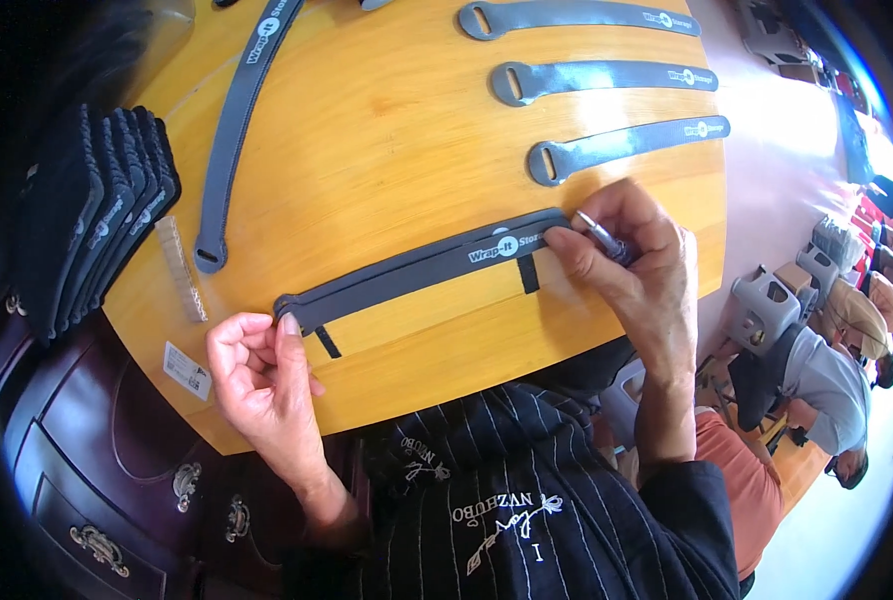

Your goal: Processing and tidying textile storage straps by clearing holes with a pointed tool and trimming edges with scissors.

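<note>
Pinching one end of a long, layered, dark-grey fabric-looking strap (397,284) with the left hand (267,385); touching its other end with the right hand (645,268), also gripping a silver-tipped pen-like tool (605,238). Laid straight between both hands, apparently for keeping layers even beside short black strips (530,275).

I count three gray straps (607,80) toward the tabletop (397,130)'s far right, one longer strap (237,130), two short black strips (530,275), one pen (599,235), one white label (187,370). I cannot count the dark stack (117,200) or the held strap layers (407,272) between my two grips (642,270).
</note>
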A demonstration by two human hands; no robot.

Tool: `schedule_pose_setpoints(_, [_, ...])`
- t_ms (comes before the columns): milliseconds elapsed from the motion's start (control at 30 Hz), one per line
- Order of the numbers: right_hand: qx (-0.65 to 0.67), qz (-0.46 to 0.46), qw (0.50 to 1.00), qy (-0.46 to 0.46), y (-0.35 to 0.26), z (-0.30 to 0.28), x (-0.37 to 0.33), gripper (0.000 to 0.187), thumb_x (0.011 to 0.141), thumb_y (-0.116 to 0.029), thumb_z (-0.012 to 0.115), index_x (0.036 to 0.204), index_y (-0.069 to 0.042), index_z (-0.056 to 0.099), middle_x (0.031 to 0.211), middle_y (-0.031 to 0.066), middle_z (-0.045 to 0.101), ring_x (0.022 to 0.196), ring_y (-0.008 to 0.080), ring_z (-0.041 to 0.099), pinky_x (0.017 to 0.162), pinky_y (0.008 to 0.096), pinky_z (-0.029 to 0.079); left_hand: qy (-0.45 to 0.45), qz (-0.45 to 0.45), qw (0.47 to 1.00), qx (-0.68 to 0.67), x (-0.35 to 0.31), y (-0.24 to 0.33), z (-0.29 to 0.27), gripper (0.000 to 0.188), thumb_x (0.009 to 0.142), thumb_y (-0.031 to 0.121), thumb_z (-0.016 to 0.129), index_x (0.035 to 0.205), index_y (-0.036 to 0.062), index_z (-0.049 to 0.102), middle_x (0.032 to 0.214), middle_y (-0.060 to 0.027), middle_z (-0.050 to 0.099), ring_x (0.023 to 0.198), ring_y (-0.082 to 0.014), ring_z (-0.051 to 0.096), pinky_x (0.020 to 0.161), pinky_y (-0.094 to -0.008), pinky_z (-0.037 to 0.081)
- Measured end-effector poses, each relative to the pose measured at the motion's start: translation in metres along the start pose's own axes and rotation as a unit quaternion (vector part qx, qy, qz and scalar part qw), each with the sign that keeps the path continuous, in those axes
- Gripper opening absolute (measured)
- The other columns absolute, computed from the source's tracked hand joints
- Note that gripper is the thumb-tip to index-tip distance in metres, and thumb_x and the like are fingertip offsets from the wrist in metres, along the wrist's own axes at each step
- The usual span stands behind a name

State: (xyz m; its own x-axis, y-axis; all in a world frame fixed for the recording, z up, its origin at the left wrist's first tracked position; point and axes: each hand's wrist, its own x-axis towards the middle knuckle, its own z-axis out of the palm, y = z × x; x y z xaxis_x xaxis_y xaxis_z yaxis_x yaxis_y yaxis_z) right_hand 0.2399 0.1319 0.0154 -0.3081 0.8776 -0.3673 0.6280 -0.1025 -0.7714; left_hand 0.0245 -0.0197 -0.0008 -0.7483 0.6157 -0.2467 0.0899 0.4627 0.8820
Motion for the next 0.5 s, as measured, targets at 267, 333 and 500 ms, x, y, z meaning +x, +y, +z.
schedule_pose_setpoints(267, [0.037,0.002,0.999,0.014,-0.001,0.006,-0.003,0.013,0.08,-0.005,0.072,0.085,-0.002,0.061,0.064,-0.001,0.055,0.056,0.004,0.049,0.053,0.0207,0.041,-0.018,0.003,1.0,0.016,-0.001,-0.001,0.0,0.013,0.087,-0.004,0.062,0.088,0.003,0.051,0.063,0.0049,0.045,0.052,0.0005,0.039,0.041,-0.0171,0.028])
schedule_pose_setpoints(333, [0.067,0.036,0.997,-0.003,-0.001,0.003,-0.001,0.013,0.081,-0.007,0.073,0.085,-0.001,0.062,0.065,-0.0026,0.056,0.055,0.0034,0.048,0.052,0.0194,0.04,-0.027,-0.034,0.999,0.007,-0.002,0.003,-0.001,0.012,0.088,-0.004,0.061,0.089,0.0027,0.05,0.057,0.0058,0.04,0.05,0.001,0.036,0.043,-0.0187,0.023])
schedule_pose_setpoints(500, [0.046,0.045,0.998,-0.02,0.003,0.0,0.005,0.014,0.081,-0.009,0.073,0.085,-0.002,0.062,0.062,-0.0019,0.055,0.052,0.004,0.047,0.05,0.0199,0.038,-0.066,-0.151,0.986,0.005,0.002,0.023,-0.011,0.008,0.093,0.008,0.059,0.092,0.0038,0.052,0.054,0.0018,0.047,0.044,-0.0019,0.039,0.039,-0.0186,0.026])
